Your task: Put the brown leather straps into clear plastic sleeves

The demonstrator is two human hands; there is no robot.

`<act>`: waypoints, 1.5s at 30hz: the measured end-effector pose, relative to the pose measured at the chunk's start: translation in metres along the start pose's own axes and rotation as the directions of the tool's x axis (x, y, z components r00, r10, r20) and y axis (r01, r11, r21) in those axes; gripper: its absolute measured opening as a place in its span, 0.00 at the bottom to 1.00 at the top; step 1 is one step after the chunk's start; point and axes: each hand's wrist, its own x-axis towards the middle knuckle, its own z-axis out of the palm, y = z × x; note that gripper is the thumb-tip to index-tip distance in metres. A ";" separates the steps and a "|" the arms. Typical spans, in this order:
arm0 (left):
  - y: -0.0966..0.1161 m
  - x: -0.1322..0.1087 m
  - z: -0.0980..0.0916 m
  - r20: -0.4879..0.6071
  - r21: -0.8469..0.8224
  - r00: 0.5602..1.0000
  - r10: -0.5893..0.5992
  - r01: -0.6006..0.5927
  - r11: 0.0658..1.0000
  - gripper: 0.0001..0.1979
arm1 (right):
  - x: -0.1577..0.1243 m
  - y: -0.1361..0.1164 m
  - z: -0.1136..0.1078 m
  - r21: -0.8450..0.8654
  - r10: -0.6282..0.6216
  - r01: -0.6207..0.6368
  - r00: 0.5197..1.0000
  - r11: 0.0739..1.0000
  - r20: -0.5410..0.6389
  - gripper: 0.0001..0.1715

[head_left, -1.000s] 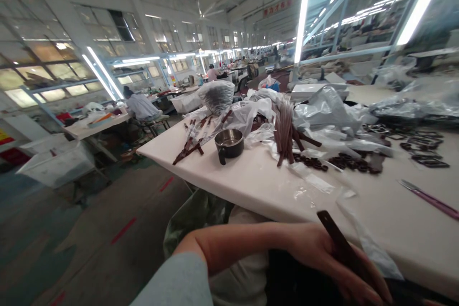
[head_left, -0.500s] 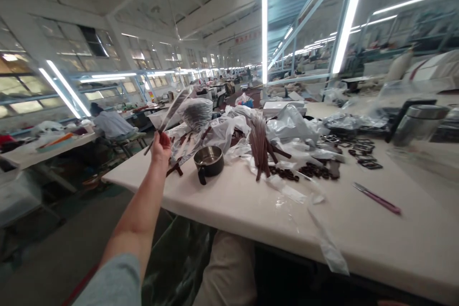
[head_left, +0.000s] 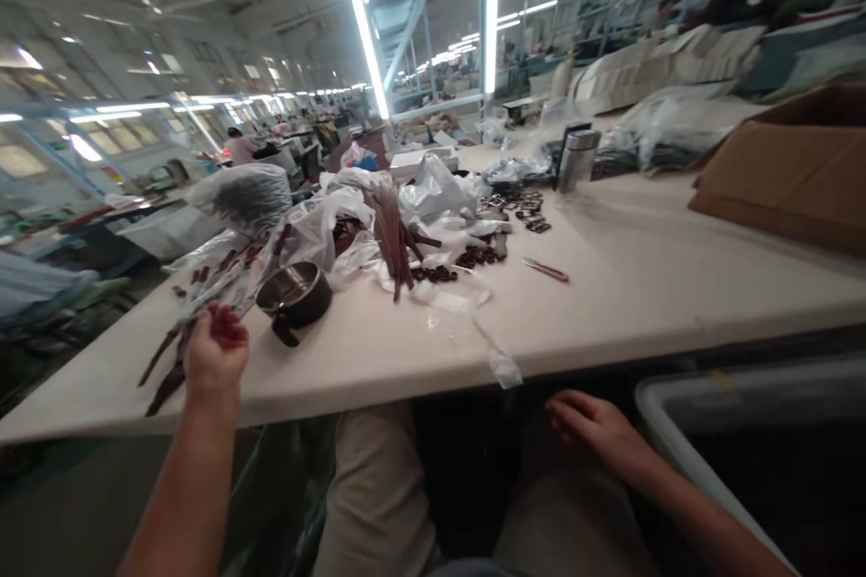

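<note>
Left hand point(head_left: 216, 347), as I see it: raised over the table point(head_left: 379, 352) near its left end, fingers curled inward; I cannot tell whether anything sits in the grasp. Dark brown strips point(head_left: 166, 374) lie just beside it, some among clear plastic. Dark pot point(head_left: 312, 305) stands upright to its right, handle toward me. Right hand point(head_left: 595, 428) hangs before the table edge, over the lap, fingers loosely bent; grip contents unclear to me. Grey bin point(head_left: 785, 371) near it. Pink-handled tool point(head_left: 547, 270) lies farther in on the tabletop.
</note>
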 end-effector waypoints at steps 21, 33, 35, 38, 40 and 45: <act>-0.118 -0.285 0.170 0.546 0.265 0.281 -0.789 0.835 0.481 0.13 | -0.008 -0.006 0.005 0.213 -0.111 0.105 0.994 0.971 0.017 0.24; -0.115 -0.324 0.130 0.715 0.417 0.352 -0.604 0.480 0.772 0.17 | -0.024 -0.020 0.027 0.247 -0.168 0.164 0.986 0.955 -0.005 0.18; -0.118 -0.322 0.130 0.693 0.442 0.332 -0.640 0.505 0.741 0.18 | -0.024 -0.020 0.026 0.217 -0.181 0.181 0.983 0.959 -0.021 0.17; -0.122 -0.318 0.133 0.689 0.503 0.257 -0.678 0.503 0.703 0.22 | -0.022 -0.021 0.024 0.149 -0.225 0.229 0.973 0.962 -0.042 0.12; -0.122 -0.316 0.137 0.700 0.532 0.230 -0.676 0.463 0.709 0.21 | -0.021 -0.021 0.025 0.091 -0.253 0.257 0.966 0.962 -0.057 0.08; -0.122 -0.314 0.140 0.702 0.580 0.210 -0.680 0.385 0.718 0.18 | -0.027 -0.026 0.030 -0.077 -0.295 0.290 0.953 0.954 -0.066 0.05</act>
